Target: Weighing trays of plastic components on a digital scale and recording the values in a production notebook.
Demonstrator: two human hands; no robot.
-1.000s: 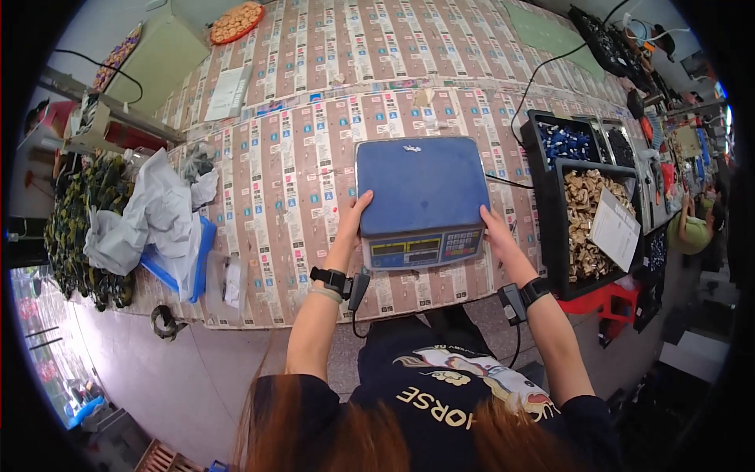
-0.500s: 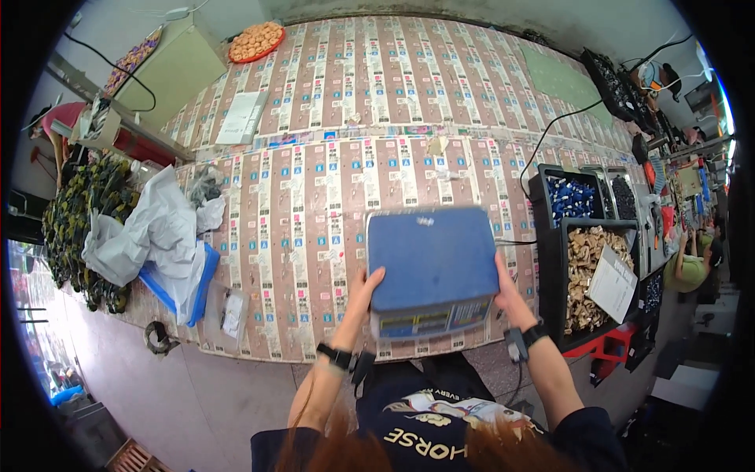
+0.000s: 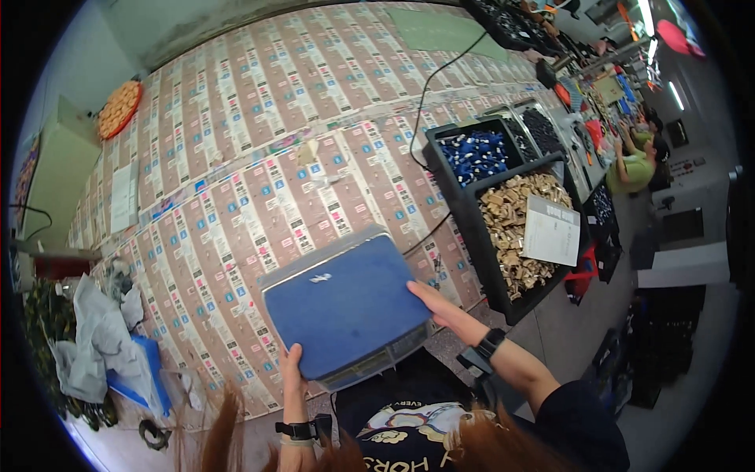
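Note:
A tabletop weighing scale (image 3: pixel 346 303) with a flat blue top and a display strip along its near side is between my two hands at the table's front edge. My left hand (image 3: pixel 292 374) grips its near left corner, thumb up against the rim. On the right side, my right hand (image 3: pixel 435 305) is closed round the edge, with the thumb on the top; the other fingers of both hands are mostly hidden by the scale. A dark cable (image 3: pixel 429 234) runs from behind the scale toward the black bins.
To the right stands a black bin (image 3: pixel 503 293) of gold-coloured metal pieces with a white paper card (image 3: pixel 552 230) on top. Behind it are blue-and-white small parts (image 3: pixel 474 154). A red tray (image 3: pixel 128 123) of round pieces lies far left; crumpled white plastic (image 3: pixel 102 338) lies near left.
The view has swung toward the right, so the bins appear nearer the middle. Both hands still hold the scale, which now looks tilted in the picture and sits closer to my body.

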